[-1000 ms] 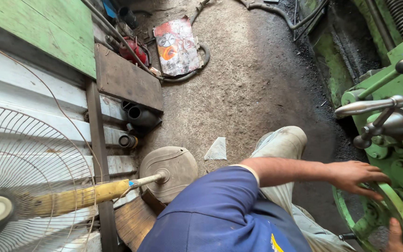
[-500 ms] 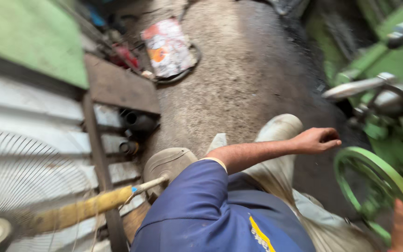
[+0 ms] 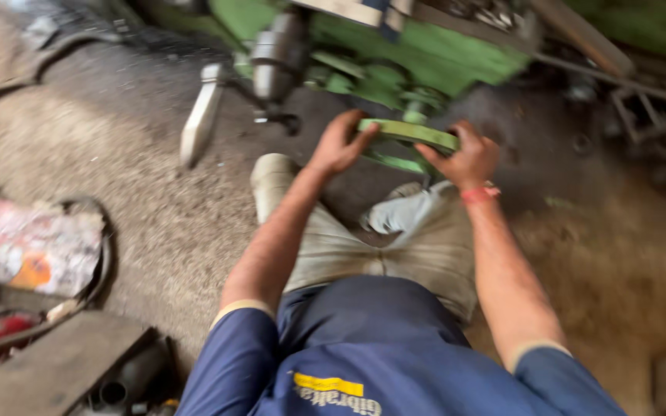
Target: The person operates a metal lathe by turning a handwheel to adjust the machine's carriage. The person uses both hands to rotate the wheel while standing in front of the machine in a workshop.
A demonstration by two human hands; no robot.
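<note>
Straight ahead of you, low on the green machine [image 3: 425,46], lay the green handwheel [image 3: 410,135], its rim running left to right; your left hand [image 3: 341,146] and right hand [image 3: 464,158] closed on opposite sides, equally near.

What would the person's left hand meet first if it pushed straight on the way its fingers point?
The left hand already grips the round green metal handwheel at its near rim, so the wheel comes first. Beyond it probably lies the green machine body, though blur leaves the depth unclear.
</note>
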